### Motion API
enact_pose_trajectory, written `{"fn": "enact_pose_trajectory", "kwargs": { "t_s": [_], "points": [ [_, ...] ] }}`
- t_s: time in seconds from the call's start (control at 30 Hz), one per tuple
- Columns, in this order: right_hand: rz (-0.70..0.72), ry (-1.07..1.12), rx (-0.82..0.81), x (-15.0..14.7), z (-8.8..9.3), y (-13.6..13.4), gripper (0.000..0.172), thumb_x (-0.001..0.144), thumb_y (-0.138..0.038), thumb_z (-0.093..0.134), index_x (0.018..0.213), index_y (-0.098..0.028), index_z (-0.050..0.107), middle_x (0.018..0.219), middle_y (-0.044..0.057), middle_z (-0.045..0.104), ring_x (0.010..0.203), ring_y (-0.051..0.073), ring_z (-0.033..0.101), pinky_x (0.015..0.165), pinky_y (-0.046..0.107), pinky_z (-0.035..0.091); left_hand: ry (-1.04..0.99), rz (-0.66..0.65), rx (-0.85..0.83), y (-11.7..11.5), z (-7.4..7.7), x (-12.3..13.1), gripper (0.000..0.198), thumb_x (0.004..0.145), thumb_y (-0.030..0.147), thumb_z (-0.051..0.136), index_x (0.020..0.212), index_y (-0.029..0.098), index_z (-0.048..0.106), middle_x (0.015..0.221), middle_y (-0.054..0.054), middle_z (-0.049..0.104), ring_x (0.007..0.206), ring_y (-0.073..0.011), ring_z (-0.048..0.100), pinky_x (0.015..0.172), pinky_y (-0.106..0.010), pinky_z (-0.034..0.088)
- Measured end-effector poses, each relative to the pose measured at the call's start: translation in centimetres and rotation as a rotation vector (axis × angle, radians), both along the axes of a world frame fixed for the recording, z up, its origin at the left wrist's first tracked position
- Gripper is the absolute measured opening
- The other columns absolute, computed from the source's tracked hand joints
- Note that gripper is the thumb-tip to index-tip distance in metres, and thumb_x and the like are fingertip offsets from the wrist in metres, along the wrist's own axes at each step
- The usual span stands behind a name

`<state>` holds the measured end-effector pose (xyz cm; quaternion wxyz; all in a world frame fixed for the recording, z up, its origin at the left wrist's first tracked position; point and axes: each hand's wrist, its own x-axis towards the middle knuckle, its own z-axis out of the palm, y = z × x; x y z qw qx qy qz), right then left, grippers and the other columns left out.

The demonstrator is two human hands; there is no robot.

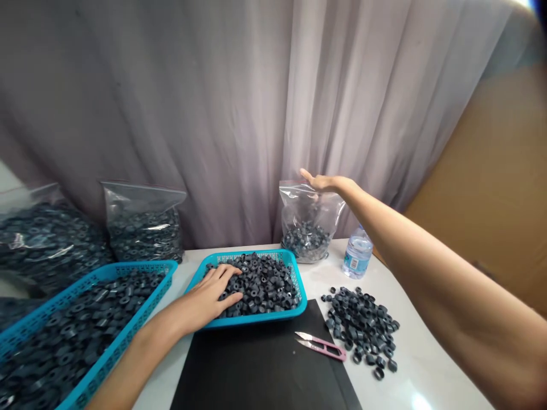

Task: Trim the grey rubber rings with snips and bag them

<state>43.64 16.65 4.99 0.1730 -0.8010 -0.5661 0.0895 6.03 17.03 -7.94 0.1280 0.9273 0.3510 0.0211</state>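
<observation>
My left hand (pixel 213 296) lies open on a heap of small dark grey ring-shaped pieces (pixel 265 279). They fill a blue plastic basket (pixel 256 322), whose left rim is near my wrist. At the back, my right hand (pixel 322 182) is over the mouth of a clear zip bag (pixel 314 208) partly filled with similar pieces. One digit of that hand stretches out to the left; its other fingers are mostly hidden, and nothing shows in it. Pink-handled thread snips (pixel 329 348) lie with blades apart on a black mat (pixel 265 370) before the basket.
Loose dark rings (pixel 363 324) lie in a pile right of the mat. A water bottle (pixel 358 253) stands behind them. At left are another blue basket (pixel 160 289) of pieces and filled clear bags (pixel 143 228). A grey curtain (pixel 213 114) hangs behind the white table (pixel 427 359).
</observation>
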Motion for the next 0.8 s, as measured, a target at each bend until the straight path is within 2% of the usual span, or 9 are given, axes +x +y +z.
{"fn": "enact_pose_trajectory", "kwargs": {
  "t_s": [0.17, 0.37, 0.43, 0.53, 0.6, 0.67, 0.8],
  "points": [
    [-0.056, 0.102, -0.077, 0.4, -0.7, -0.7, 0.091, 0.096, -0.077, 0.007, 0.11, -0.012, 0.069, 0.098, 0.016, 0.074, 0.097, 0.029, 0.07, 0.089, 0.046, 0.054, -0.001, 0.01, 0.018, -0.3, -0.1, 0.3, 0.053, 0.093, 0.051, 0.045, 0.138, 0.024, 0.05, 0.147, -0.011, 0.05, 0.142, -0.0343, 0.04, 0.114, -0.047, 0.037],
    [0.047, 0.18, -0.151, 1.7, 1.4, -3.3, 0.098, 0.089, -0.084, 0.002, 0.105, -0.018, 0.072, 0.104, 0.014, 0.074, 0.106, 0.03, 0.067, 0.091, 0.042, 0.053, 0.009, -0.006, 0.028, 0.4, -0.7, 0.5, 0.056, 0.092, 0.053, 0.042, 0.138, 0.022, 0.049, 0.147, -0.012, 0.048, 0.143, -0.0352, 0.038, 0.115, -0.05, 0.034],
    [0.081, 0.189, -0.139, 2.5, 2.3, -4.3, 0.091, 0.089, -0.086, 0.011, 0.106, -0.02, 0.072, 0.111, 0.012, 0.074, 0.11, 0.029, 0.065, 0.094, 0.04, 0.052, 0.012, -0.012, 0.031, 0.6, -0.8, 0.5, 0.056, 0.092, 0.054, 0.041, 0.138, 0.022, 0.049, 0.147, -0.012, 0.048, 0.142, -0.035, 0.038, 0.116, -0.05, 0.033],
    [0.13, 0.175, -0.128, 3.4, 3.2, -5.5, 0.065, 0.081, -0.081, 0.054, 0.107, -0.025, 0.072, 0.115, 0.007, 0.073, 0.115, 0.027, 0.064, 0.099, 0.034, 0.051, 0.003, -0.022, 0.034, 0.9, -1.1, 0.7, 0.058, 0.091, 0.055, 0.042, 0.138, 0.021, 0.05, 0.146, -0.012, 0.049, 0.141, -0.0356, 0.039, 0.115, -0.05, 0.034],
    [0.147, 0.161, -0.154, 3.5, 3.5, -5.9, 0.057, 0.07, -0.071, 0.075, 0.104, -0.025, 0.073, 0.109, 0.007, 0.074, 0.112, 0.028, 0.066, 0.099, 0.035, 0.051, -0.01, -0.032, 0.04, 1.2, -1.3, 0.7, 0.058, 0.09, 0.056, 0.044, 0.136, 0.021, 0.051, 0.145, -0.012, 0.05, 0.139, -0.0357, 0.041, 0.113, -0.05, 0.036],
    [0.144, 0.154, -0.19, 3.2, 3.5, -5.7, 0.054, 0.066, -0.066, 0.081, 0.1, -0.024, 0.074, 0.102, 0.008, 0.076, 0.108, 0.03, 0.068, 0.097, 0.039, 0.052, -0.026, -0.038, 0.055, 1.6, -1.7, 0.8, 0.057, 0.089, 0.056, 0.044, 0.133, 0.021, 0.053, 0.143, -0.012, 0.051, 0.136, -0.0359, 0.043, 0.112, -0.05, 0.037],
    [0.13, 0.169, -0.218, 2.4, 3.4, -4.7, 0.057, 0.074, -0.07, 0.073, 0.105, -0.023, 0.073, 0.103, 0.009, 0.076, 0.104, 0.03, 0.07, 0.092, 0.04, 0.055, -0.038, -0.041, 0.071, 1.9, -2.1, 0.7, 0.055, 0.089, 0.056, 0.043, 0.132, 0.023, 0.054, 0.142, -0.011, 0.052, 0.135, -0.036, 0.044, 0.111, -0.05, 0.037]
  ]
}}
